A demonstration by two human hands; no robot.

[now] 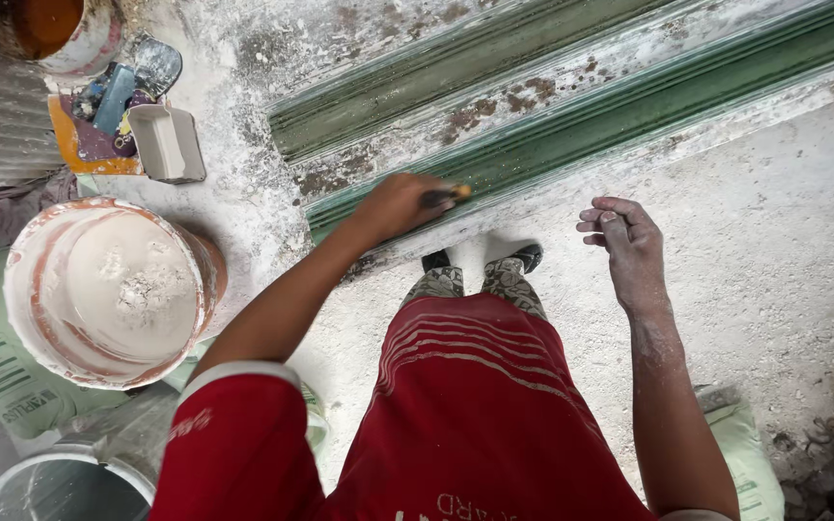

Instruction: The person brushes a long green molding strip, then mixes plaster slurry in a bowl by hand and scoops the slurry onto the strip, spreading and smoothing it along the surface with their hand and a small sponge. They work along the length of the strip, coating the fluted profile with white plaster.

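Red shirt cloth (475, 415) fills the near foreground, both bare arms reaching out from it over the dusty floor (774, 241). Left hand (393, 205) is closed around a dark-handled tool with a yellowish tip (446, 194), probably a small brush or scraper; I cannot tell which. Its tip rests against the near edge of the green moulded form (571, 121), a long ribbed channel caked with white plaster, running away up and to the right of that hand. The grip is low and close to the tip, which seems suited to working along the narrow groove. Right hand (626, 236) hangs free beyond the form's near edge, holding nothing, fingers loosely curled and dusted white. Left of the working hand, within arm's reach, stands a bucket of white plaster (108, 289); farther off lie a small grey scoop tray (168, 143) and a trowel (152, 66).
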